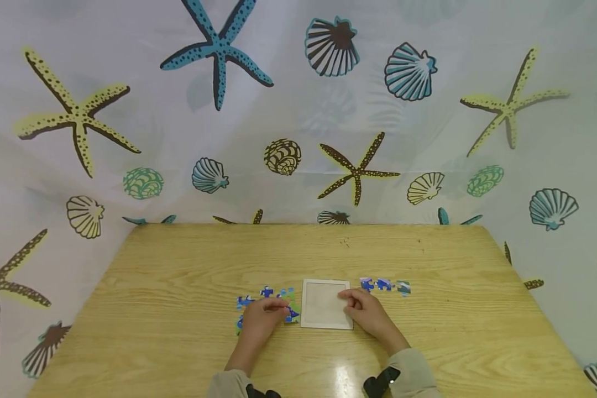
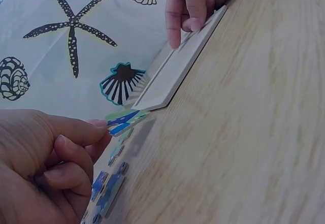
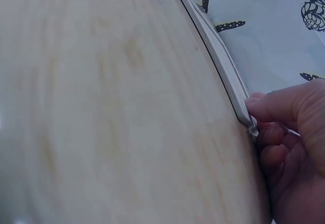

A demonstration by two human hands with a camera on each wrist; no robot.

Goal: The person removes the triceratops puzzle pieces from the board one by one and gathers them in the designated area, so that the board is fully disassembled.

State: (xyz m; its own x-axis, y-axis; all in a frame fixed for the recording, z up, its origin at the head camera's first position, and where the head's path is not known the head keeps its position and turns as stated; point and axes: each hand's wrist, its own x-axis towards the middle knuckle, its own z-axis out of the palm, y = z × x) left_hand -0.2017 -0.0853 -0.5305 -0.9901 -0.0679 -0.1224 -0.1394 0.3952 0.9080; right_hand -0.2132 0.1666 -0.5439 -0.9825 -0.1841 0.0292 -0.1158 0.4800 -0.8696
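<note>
My left hand [image 1: 262, 319] pinches a blue and green jigsaw piece [image 2: 124, 123] between thumb and forefinger, close to the left side of a white puzzle frame [image 1: 323, 304]. In the left wrist view that piece is raised above the wood, near the frame's corner. My right hand [image 1: 370, 316] holds the frame by its right edge. Its thumb is at the edge in the right wrist view, the other fingers curled beside it, while the forefinger reaches over the frame. The frame lies flat, its recess bare.
Several loose jigsaw pieces [image 1: 244, 301] lie around the left hand, partly hidden by it. Another few pieces [image 1: 383, 284] sit beyond the right hand. A wooden table [image 1: 179, 265] carries everything, with a shell-and-starfish cloth [image 1: 258, 121] hanging behind and at both sides.
</note>
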